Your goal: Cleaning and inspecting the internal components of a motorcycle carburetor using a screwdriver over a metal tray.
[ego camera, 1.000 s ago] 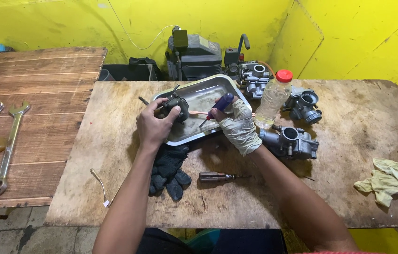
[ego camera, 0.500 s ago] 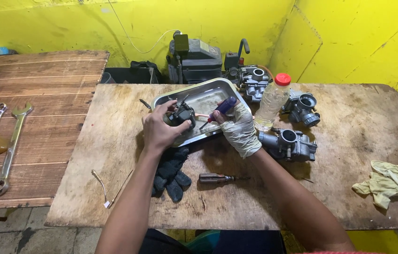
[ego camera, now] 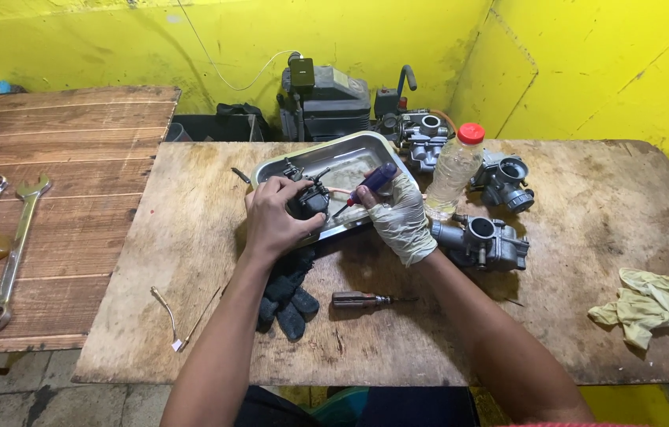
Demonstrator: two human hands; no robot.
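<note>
My bare left hand [ego camera: 271, 217] grips a small dark carburetor [ego camera: 307, 198] at the near edge of a shiny metal tray [ego camera: 354, 150]. My right hand [ego camera: 399, 217], in a pale glove, holds a purple-handled screwdriver [ego camera: 372, 182] whose tip points left toward the carburetor. Both hands sit over the tray's front rim on the worn wooden table [ego camera: 192, 237].
A black glove [ego camera: 287, 296] and a brown-handled screwdriver [ego camera: 362, 300] lie near my arms. A clear bottle with a red cap [ego camera: 454, 166] and grey carburetors [ego camera: 483, 241] [ego camera: 504, 178] [ego camera: 423, 134] stand right of the tray. A yellow rag [ego camera: 641, 304] lies far right; wrenches [ego camera: 14, 253] on the left bench.
The camera view has shifted slightly. My left hand has turned the carburetor a little; both hands stay at the tray's front edge with the screwdriver still on it.
</note>
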